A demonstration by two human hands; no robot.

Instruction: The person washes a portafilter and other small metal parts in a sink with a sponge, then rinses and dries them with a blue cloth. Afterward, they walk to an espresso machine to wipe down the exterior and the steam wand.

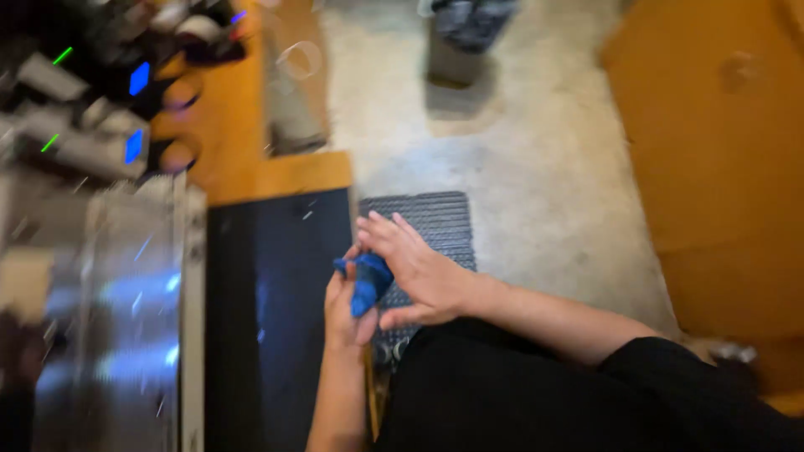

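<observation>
A small blue cloth (367,283) is pressed between both my hands at the middle of the view. My right hand (414,269) lies over it from the right, fingers stretched toward the upper left. My left hand (342,311) comes up from below and cups the cloth from underneath; most of its fingers are hidden behind the cloth. Both hands hover over the edge of a dark counter front (276,310) and a grey ribbed floor mat (435,224). The whole view is motion-blurred.
A shiny metal surface (109,318) fills the left. Dark machines with blue and green lights (92,100) stand on a wooden counter (251,159) at the upper left. Beyond lie a pale concrete floor (544,151), a dark bin (465,33) and a wooden panel (729,167) on the right.
</observation>
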